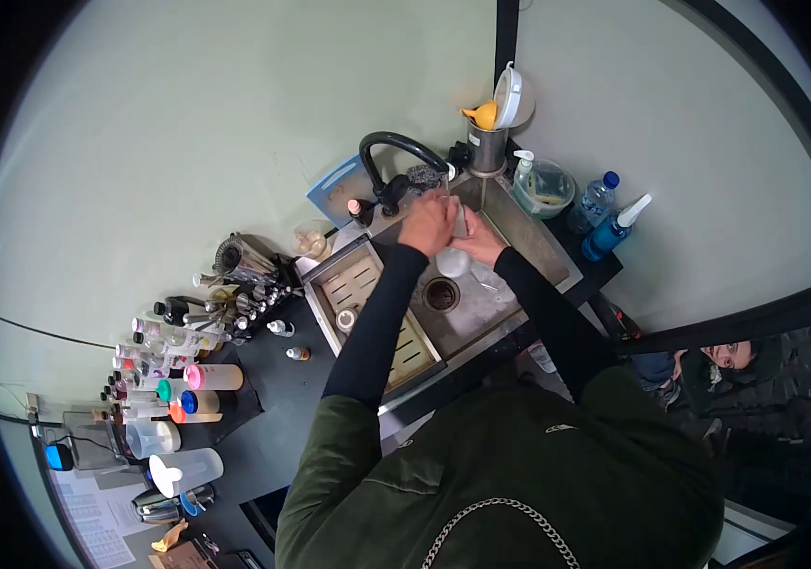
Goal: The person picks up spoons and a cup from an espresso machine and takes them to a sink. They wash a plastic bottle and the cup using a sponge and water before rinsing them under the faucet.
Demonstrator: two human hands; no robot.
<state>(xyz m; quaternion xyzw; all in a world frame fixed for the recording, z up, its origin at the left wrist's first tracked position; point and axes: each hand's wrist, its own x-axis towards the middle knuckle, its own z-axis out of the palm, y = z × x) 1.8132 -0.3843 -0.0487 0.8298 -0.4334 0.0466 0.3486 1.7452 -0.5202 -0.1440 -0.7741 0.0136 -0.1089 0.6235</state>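
Both hands are together over the sink (pixel 529 258), just below the spout of the black faucet (pixel 404 138). Between them is a pale, see-through vessel (pixel 454 263) that looks like a glass, with its rounded end pointing toward my body. My left hand (pixel 428 224) curls over its far end, fingers bent and partly hidden. My right hand (pixel 480 238) grips it from the right side. Below the hands, the round drain (pixel 441 295) shows in the sink floor. Another clear piece (pixel 487 276) lies in the basin near my right wrist.
Left of the basin is a slotted drain tray (pixel 404 347) holding a small white cup (pixel 347 320). Bottles (pixel 214 377) and bar tools crowd the left counter. A blue spray bottle (pixel 605 237) and a water bottle (pixel 595 201) stand at right. Another person (pixel 685 368) is at far right.
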